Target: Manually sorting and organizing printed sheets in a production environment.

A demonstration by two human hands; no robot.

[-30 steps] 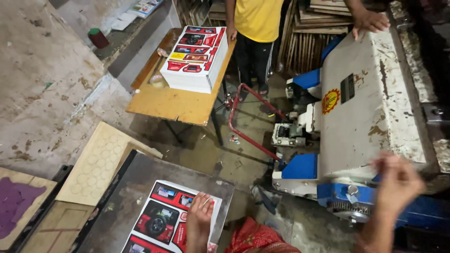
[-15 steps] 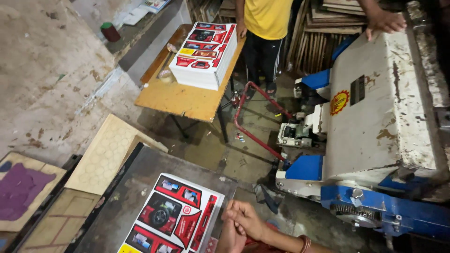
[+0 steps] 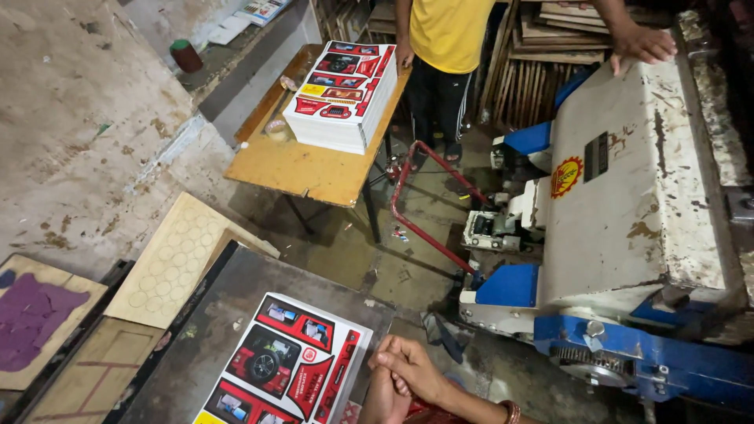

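Note:
My right hand (image 3: 410, 366), with a bangle at the wrist, lies folded over my left hand (image 3: 378, 402) at the bottom centre. The two are clasped together and hold nothing. Just left of them a red and black printed sheet (image 3: 283, 369) lies flat on a dark metal table (image 3: 236, 290); my hands sit at its right edge. A thick stack of the same printed sheets (image 3: 342, 94) rests on a wooden table (image 3: 302, 169) farther away.
A large white and blue machine (image 3: 628, 204) fills the right side, with a red metal bar (image 3: 416, 228) beside it. A person in a yellow shirt (image 3: 448, 31) stands behind, one hand (image 3: 640, 43) on the machine top. Wooden die boards (image 3: 169, 259) lean at left.
My left hand has come off the printed sheet and my right hand has dropped from near the machine. Both now meet, clasped, beside the sheet's right edge.

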